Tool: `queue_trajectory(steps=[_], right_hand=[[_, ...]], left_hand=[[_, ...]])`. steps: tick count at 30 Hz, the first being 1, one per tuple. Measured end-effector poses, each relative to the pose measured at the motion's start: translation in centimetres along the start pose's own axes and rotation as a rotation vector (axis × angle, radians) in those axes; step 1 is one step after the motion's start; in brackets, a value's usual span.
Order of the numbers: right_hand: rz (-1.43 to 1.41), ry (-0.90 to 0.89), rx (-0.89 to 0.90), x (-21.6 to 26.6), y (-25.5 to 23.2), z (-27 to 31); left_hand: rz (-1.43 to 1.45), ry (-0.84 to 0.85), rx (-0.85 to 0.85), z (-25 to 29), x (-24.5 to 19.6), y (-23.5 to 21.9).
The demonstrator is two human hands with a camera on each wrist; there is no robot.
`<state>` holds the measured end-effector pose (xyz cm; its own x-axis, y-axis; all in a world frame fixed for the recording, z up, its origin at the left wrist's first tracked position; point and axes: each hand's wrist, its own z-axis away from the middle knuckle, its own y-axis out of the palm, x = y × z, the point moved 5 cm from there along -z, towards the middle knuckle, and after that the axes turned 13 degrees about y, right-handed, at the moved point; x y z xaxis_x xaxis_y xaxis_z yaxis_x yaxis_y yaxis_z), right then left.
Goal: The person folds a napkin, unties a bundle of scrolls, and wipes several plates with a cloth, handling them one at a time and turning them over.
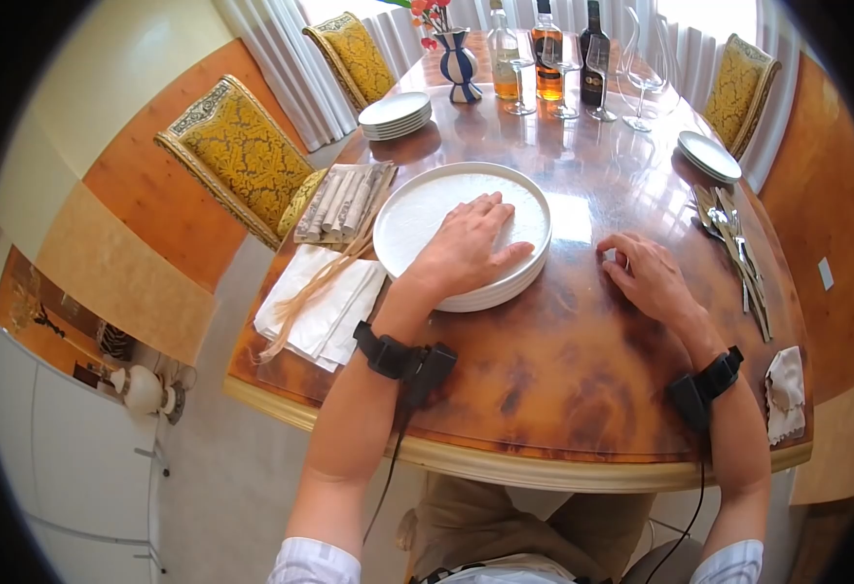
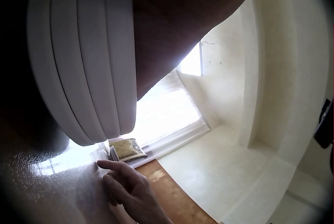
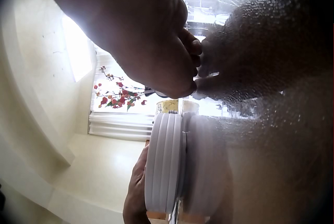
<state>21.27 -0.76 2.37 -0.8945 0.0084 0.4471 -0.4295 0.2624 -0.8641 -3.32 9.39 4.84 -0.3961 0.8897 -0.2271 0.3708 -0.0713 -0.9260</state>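
A stack of large white plates stands on the glossy wooden table. The left hand lies flat on the top plate, fingers spread toward its far side. To the right of the stack, the right hand rests on the table with its fingers loosely bent and nothing in them. In the left wrist view the stacked rims show edge-on, with the right hand beyond. The right wrist view has its own hand's fingertips at the shiny surface and the plate stack beside the left hand.
White napkins, dried stems and rolled napkins lie left. Small plates stand in stacks at back left and right. Cutlery and a folded cloth lie right. Bottles, glasses and a vase stand behind.
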Motion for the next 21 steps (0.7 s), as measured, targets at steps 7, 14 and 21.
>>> queue_trajectory(steps=[7, 14, 21], right_hand=[[0.007, -0.021, -0.013, -0.45, 0.30, -0.08], [0.007, -0.044, -0.027, -0.69, 0.50, -0.14], [0.009, -0.044, -0.020, -0.58, 0.41, -0.10]], left_hand=[[0.005, -0.006, 0.010, -0.05, 0.01, 0.02], [0.005, -0.006, 0.010, -0.01, 0.01, -0.04], [0.004, -0.009, 0.006, 0.02, 0.06, -0.01]])
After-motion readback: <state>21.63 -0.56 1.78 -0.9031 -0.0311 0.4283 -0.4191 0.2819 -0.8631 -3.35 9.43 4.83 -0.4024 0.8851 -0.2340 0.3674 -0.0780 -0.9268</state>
